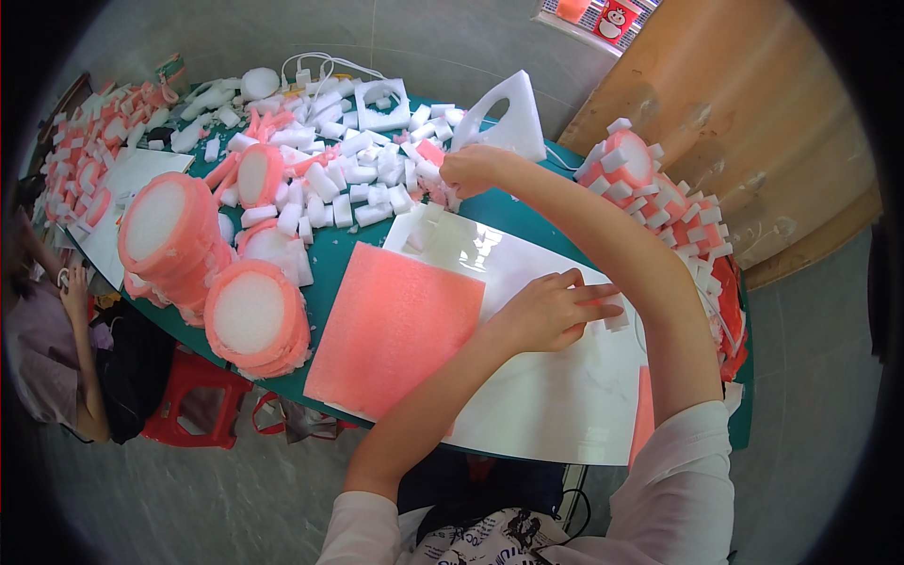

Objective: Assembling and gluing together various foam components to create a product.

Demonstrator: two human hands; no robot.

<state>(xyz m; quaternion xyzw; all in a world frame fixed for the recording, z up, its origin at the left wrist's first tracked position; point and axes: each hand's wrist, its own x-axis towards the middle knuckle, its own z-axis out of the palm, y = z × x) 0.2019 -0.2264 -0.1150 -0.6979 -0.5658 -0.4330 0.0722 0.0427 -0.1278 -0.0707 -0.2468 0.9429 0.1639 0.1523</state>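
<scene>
Foam bits are lying all over a green surface (330,254) in the head view, the only view. The left hand (546,309) is resting on a shiny white sheet (556,386), fingers flat and spread, pressing on a small white foam block (617,318) at the fingertips. The grip is loose and open, more pushing than holding.

The right hand (476,169) is reaching far out to the pile of white foam blocks (353,169) in the middle of the surface. Its fingers are curled in tight, and it looks like it is pinching a small white bit, but I cannot tell for sure.

A pink foam square (395,330) is lying just beside the left hand, partly on the white sheet. Round pink and white foam discs (250,315) are sitting in stacks at the left. A pink ring stuck with white blocks (640,179) is lying at the right, near the right arm. A white foam triangle (513,118) is standing behind the pile. Another person's hand (73,292) is showing at the far left.

I think the long right arm could bump the pink ring, because it is so close. The little block could also slip away, since the sheet looks smooth.
</scene>
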